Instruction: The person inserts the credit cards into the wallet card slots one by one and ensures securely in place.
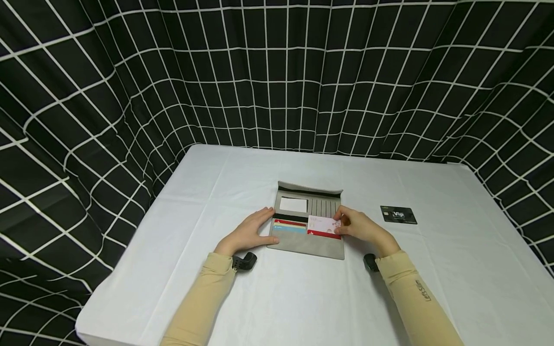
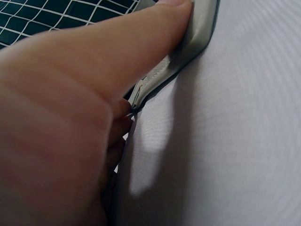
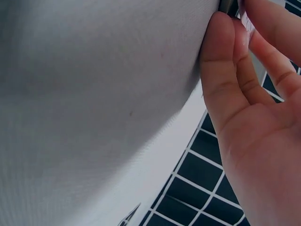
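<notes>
An unfolded grey wallet (image 1: 322,247) lies on the table with its card slots showing. In the head view my left hand (image 1: 247,233) rests at its left side, thumb pressing on the lower panel and straight fingers along the edge. The left wrist view has the thumb (image 2: 127,44) over the wallet's rim (image 2: 188,56). My right hand (image 1: 357,226) pinches a pink and white bank card (image 1: 320,225) with a red lower strip, over the right slots of the lower panel. Blue, cream and red cards (image 1: 290,227) sit in the left slots.
A black card marked Vip (image 1: 399,215) lies on the table right of the wallet. The upper panel has a white window (image 1: 293,204) and several narrow slots (image 1: 323,207). A white cloth covers the table (image 1: 173,230); a black gridded curtain (image 1: 285,72) hangs behind and at the sides.
</notes>
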### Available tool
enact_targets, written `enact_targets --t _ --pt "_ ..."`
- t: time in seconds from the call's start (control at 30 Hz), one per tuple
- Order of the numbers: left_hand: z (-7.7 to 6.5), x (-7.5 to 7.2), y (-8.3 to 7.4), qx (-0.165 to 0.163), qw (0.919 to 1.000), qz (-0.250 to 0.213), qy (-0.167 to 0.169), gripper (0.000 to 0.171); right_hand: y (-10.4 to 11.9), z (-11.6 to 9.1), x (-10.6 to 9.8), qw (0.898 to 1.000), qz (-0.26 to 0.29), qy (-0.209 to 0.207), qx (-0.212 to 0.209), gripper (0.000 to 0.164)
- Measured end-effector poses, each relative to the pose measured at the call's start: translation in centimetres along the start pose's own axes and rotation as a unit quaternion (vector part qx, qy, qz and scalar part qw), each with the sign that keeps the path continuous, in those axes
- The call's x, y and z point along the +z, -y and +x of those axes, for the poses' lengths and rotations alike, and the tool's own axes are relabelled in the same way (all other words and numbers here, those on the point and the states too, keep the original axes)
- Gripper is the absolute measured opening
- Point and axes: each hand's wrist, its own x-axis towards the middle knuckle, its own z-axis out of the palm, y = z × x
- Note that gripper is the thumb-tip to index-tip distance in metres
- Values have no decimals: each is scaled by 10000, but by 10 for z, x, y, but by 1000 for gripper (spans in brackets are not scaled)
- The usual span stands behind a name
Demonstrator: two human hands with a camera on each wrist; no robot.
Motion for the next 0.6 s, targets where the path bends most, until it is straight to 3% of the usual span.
enact_targets --t 0.3,0.6 --pt "0 0 0 37 10000 -11 -9 90 -1 -3 1 9990 147 383 -168 35" --pt "0 1 1 46 10000 -38 -10 90 -2 -4 3 9969 370 694 -61 76"
